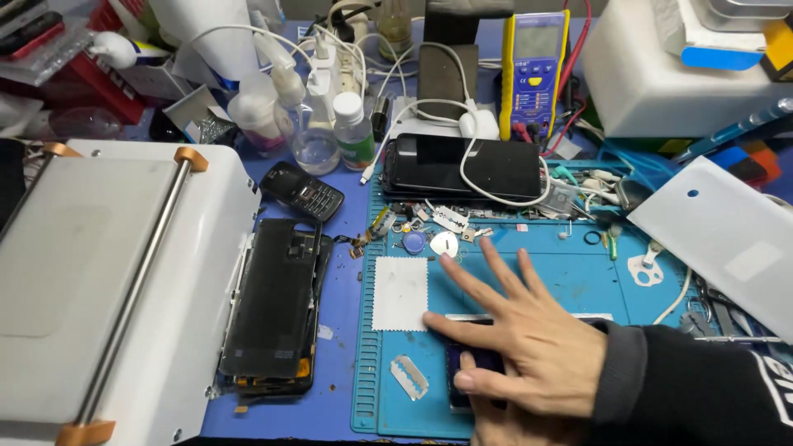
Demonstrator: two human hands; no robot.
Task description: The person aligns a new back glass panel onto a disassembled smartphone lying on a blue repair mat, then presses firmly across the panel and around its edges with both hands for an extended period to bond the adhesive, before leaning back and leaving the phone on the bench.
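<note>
Blue work mat (578,281) covers the surface. Right hand (520,347) lies flat, fingers spread, grip released, pressing down on a dark phone (471,363) directly beneath it. Left hand (504,421) shows only partly under the right; its grip cannot be told. White cloth (401,293) and razor blade (409,377) lie just left.

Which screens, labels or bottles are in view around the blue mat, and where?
Yellow-edged multimeter: top centre, upright, grey blank display.
Large black smartphone: above the mat, dark screen, white cable across.
Small black keypad phone: left of it, tilted.
Clear white-capped bottle: top centre-left, green label.
Right hand: pressing a dark phone.
</note>
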